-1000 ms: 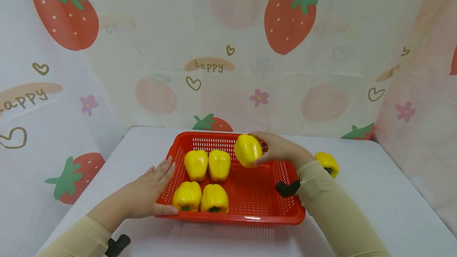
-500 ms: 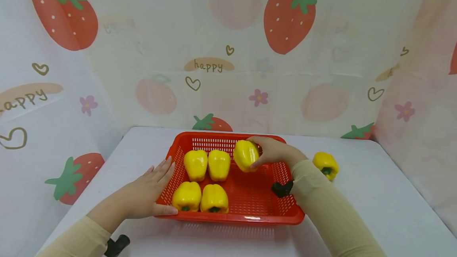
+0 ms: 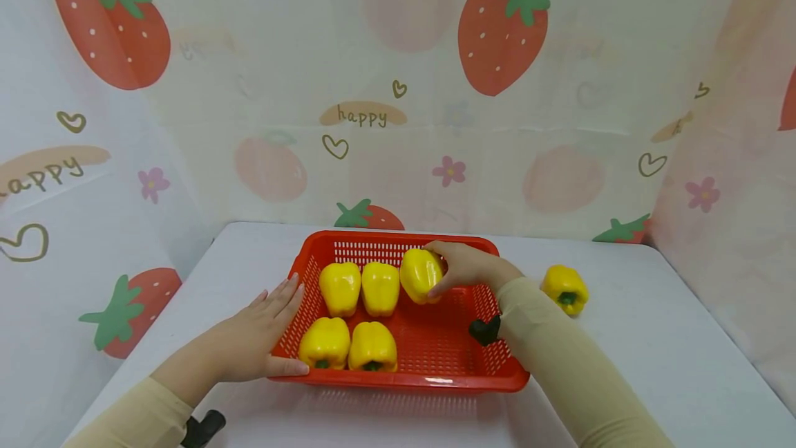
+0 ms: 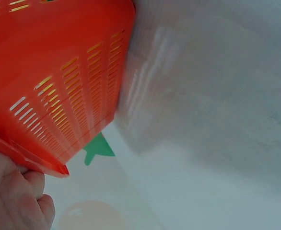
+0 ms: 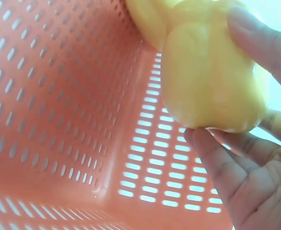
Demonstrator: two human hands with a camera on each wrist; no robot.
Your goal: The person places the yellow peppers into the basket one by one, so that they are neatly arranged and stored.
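A yellow bell pepper (image 3: 421,276) is gripped by my right hand (image 3: 463,265) over the back right part of a red plastic basket (image 3: 435,382). In the right wrist view, the thumb and fingers hold this pepper (image 5: 210,72) from opposite sides, beside another pepper (image 5: 147,19). Two peppers stand in the basket's back row, a left one (image 3: 340,289) and a right one (image 3: 381,289). Nearer the front sit two more, one (image 3: 325,343) beside the other (image 3: 373,346). My left hand (image 3: 255,334) rests with extended fingers along the basket's left rim, thumb on the front corner.
Outside the basket, to its right, a yellow bell pepper (image 3: 564,289) lies on the white table (image 3: 647,351). Behind the table hangs a cloth (image 3: 373,178) printed with strawberries. Black wrist mounts (image 3: 485,330) stick out from both sleeves.
My right hand has carried its pepper slightly left and lower into the basket, closer to the back row. The left hand stays on the rim. More of the pepper outside shows now.
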